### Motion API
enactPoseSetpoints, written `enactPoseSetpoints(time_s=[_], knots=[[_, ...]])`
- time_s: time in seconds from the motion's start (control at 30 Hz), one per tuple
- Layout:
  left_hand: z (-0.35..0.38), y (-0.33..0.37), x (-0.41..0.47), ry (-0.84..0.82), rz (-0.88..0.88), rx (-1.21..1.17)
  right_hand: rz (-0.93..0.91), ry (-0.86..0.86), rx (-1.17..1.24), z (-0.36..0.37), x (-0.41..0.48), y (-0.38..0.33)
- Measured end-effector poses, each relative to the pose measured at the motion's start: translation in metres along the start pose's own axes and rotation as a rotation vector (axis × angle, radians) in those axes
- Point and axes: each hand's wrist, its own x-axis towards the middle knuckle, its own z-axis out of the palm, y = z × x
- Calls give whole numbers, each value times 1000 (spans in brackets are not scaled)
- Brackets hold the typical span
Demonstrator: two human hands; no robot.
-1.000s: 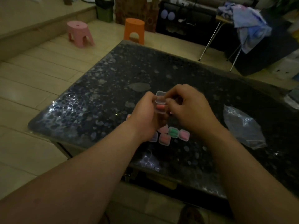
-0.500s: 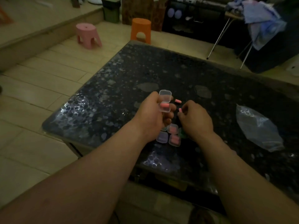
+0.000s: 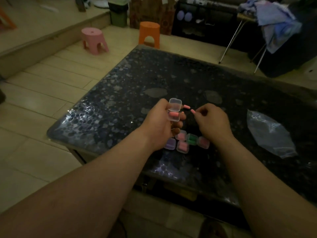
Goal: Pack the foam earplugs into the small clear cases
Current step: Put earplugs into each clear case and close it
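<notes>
My left hand (image 3: 163, 122) holds a small clear case (image 3: 174, 111) above the dark table (image 3: 120, 107), lid flipped up, with one pink earplug (image 3: 173, 114) lying inside. My right hand (image 3: 211, 121) pinches a second pink earplug (image 3: 193, 111) between fingertips, just right of the case. A third pink earplug (image 3: 186, 106) lies on the table between the hands. Several closed cases (image 3: 187, 141) with pink, green and purple earplugs sit on the table below my hands, partly hidden by them.
A crumpled clear plastic bag (image 3: 269, 133) lies on the table at the right. Beyond the table stand a pink stool (image 3: 93, 38), an orange stool (image 3: 149, 34) and a folding rack draped with clothes (image 3: 274, 19). The table's near edge is under my forearms.
My right hand left the case, dropped to the table on the right and now pinches a pink earplug. The left hand kept the open case, with one earplug inside it.
</notes>
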Motion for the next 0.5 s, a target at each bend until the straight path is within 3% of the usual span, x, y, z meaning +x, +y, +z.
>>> enactPoseSetpoints(time_s=[0.17,0.33,0.5], knots=[[1,-4,8,-27,-39,-15,-251,-28,109,-41,-29,-24],[9,-9,7,-143,-53,-98,-452,-108,-96,-43,-49,-28],[9,-10,8,-181,-56,-115,-500,-89,-175,-44,-47,-25]])
